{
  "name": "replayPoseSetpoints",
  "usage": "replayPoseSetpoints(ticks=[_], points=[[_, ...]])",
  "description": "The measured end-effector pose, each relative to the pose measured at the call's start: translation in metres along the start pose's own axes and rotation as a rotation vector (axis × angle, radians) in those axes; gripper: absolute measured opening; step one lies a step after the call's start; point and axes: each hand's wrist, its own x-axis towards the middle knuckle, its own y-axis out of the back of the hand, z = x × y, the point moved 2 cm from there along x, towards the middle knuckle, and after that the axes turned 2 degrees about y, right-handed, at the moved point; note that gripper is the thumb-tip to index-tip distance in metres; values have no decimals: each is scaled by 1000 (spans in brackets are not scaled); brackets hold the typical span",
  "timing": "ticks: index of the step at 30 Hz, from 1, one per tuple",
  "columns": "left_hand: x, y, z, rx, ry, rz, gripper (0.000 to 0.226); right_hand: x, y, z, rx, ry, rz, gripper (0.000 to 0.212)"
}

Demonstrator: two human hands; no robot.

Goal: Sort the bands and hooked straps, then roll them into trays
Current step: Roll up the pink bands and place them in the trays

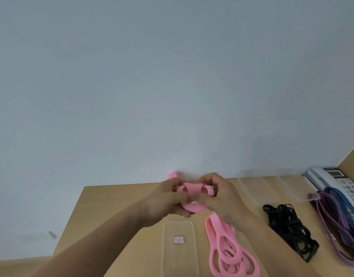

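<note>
Both hands hold a pink band (194, 193) raised above the wooden table (116, 212), partly coiled into loops between the fingers. My left hand (166, 202) grips its left side and my right hand (222, 198) pinches its right side. Below them lies a clear empty tray (180, 254) with a small red-edged label. Right of that tray, several more pink bands (232, 254) lie in a heap. A tangle of black hooked straps (288, 228) lies further right, and purple and blue bands (340, 222) lie near the right edge.
Two more clear trays (258, 190) (294, 186) stand at the back of the table against the wall. A desk phone (340, 180) sits at the far right corner. A small pink item (173, 174) shows behind my left hand. The table's left edge runs diagonally.
</note>
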Motion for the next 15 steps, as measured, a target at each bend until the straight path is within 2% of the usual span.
replayPoseSetpoints(ticks=[4, 8, 12, 15], points=[[2, 0, 2, -69, 18, 48, 36, -2, -2, 1, -81, 34, 34, 34], [5, 0, 0, -70, -52, 132, 25, -2, -3, 0, -158, 66, 48, 33], [5, 2, 1, -70, -139, 194, 19, -4, 2, -1, -31, 11, 7, 29], [4, 2, -2, -71, -172, 194, 12, -4, 3, -4, 71, -15, -11, 32]])
